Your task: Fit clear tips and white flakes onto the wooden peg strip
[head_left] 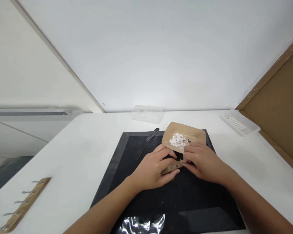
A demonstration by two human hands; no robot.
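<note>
My left hand (158, 167) is closed around a narrow wooden strip (170, 169) with small metal pieces along it, held low over the black mat. At the strip's right end, my right hand (201, 160) has its thumb and fingertips pinched together; what lies between them is hidden. Just beyond both hands, a brown paper tray (199, 131) holds a heap of white scraps (178, 140) with a few dark bits and thin strands. The right hand's upper fingers overlap the tray's near edge.
On the black mat (175, 201) lies a dark, slim spatula-like tool (147, 143). Behind stands a clear plastic box (146, 113). A translucent tray (240, 123) with white strips is at the right. A wooden hook rack (26, 204) lies at the left, near a brown panel-free table edge.
</note>
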